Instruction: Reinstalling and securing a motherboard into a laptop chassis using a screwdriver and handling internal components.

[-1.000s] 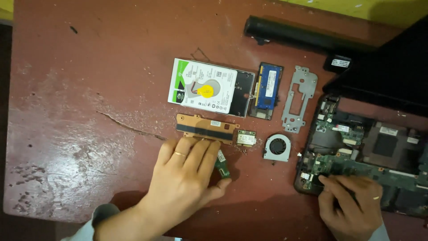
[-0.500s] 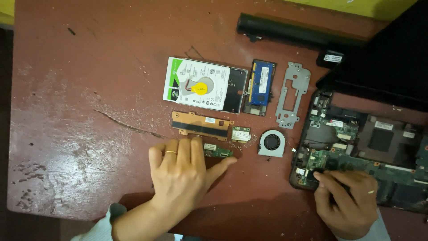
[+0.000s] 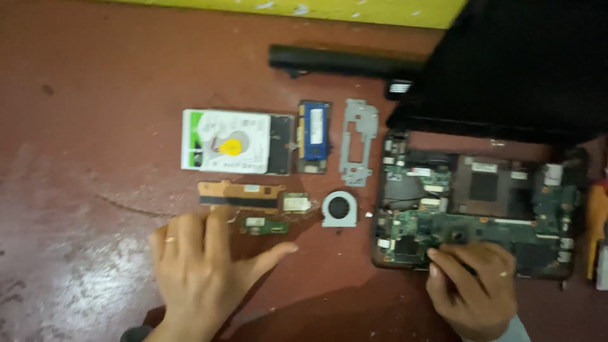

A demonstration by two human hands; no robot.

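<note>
My left hand (image 3: 206,269) lies flat with fingers spread, holding nothing, just below a small green circuit board (image 3: 264,225) and a copper heat pipe piece (image 3: 239,194). My right hand (image 3: 472,285) rests on the lower edge of the opened laptop's green motherboard (image 3: 475,215), fingers curled around a thin dark tool. Laid out on the reddish table (image 3: 95,126) are a hard drive with a white label (image 3: 234,140), a blue memory module (image 3: 314,133), a grey metal bracket (image 3: 358,140), a small card (image 3: 296,202) and a round fan (image 3: 339,209).
A long black battery (image 3: 342,61) lies at the back. The laptop's black lid (image 3: 513,63) stands open at the upper right. An orange-handled tool (image 3: 596,221) lies at the right edge. A yellow wall strip (image 3: 285,9) borders the table's far side.
My left hand let go of the small green board, left it below the copper piece, and drew back toward me, fingers spread. The view shifted right toward the laptop.
</note>
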